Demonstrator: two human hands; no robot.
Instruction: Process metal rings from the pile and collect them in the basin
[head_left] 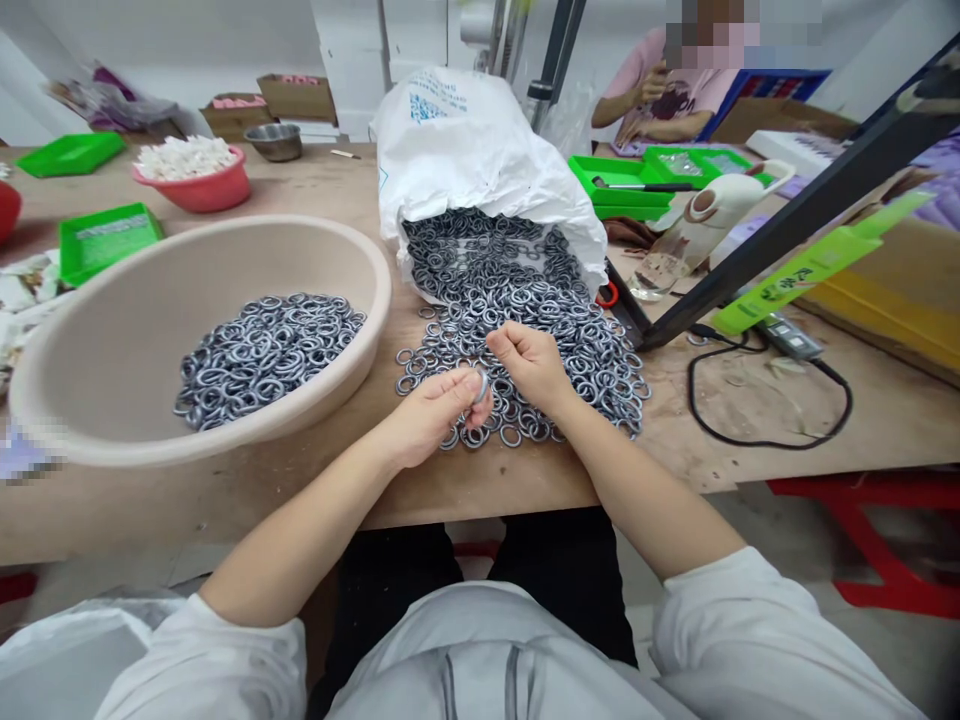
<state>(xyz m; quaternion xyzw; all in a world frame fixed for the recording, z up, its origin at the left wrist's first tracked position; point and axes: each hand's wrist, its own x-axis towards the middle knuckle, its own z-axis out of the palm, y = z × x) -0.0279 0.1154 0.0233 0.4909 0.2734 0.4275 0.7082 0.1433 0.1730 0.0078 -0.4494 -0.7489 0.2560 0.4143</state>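
Observation:
Between the thumb and fingers of my left hand (431, 415) is a grey ring (483, 384), seen nearly edge-on. My right hand (534, 368) is just to its right, fingers curled and pressed together; whatever they may hold is hidden. Both hands are over a loose pile of shiny grey rings (600, 365) on the wooden table (480, 495). The pile spills from the mouth of a white sack (465, 150) lying on its side. Left of my hands, a large beige basin (112, 330) contains a heap of similar rings (270, 350).
A dark metal post (780, 220) slants up at the right, near a bottle (705, 230) and a looped black cable (697, 410). Green trays (112, 240) and a pink bowl (202, 190) of white pieces stand at left. Across the table sits a person in pink (637, 85).

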